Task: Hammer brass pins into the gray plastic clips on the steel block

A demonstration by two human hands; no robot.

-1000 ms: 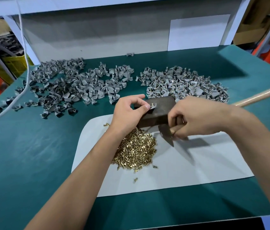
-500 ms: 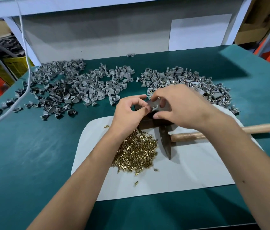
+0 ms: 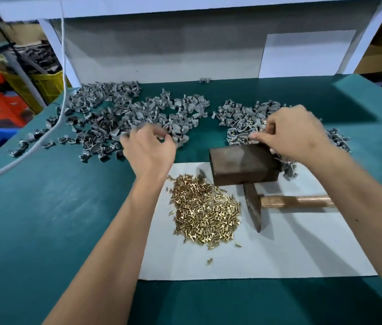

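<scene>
two bare hands reach over a green table [image 3: 44, 219]. the left hand [image 3: 149, 148], fingers curled and blurred, hovers at the large pile of gray clips [image 3: 124, 113]; what it holds cannot be told. the right hand [image 3: 295, 134] pinches something small above the right clip pile [image 3: 241, 123]. the steel block [image 3: 244, 164], brass pins [image 3: 205, 214] and hammer [image 3: 279, 202] rest on white paper [image 3: 279, 254]

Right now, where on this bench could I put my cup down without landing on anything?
The white sheet is bare near its front edge, below the brass pins and hammer. The green mat left of the sheet is bare too. Crowded: the far side, where gray clips spread behind the steel block and both hands.
</scene>
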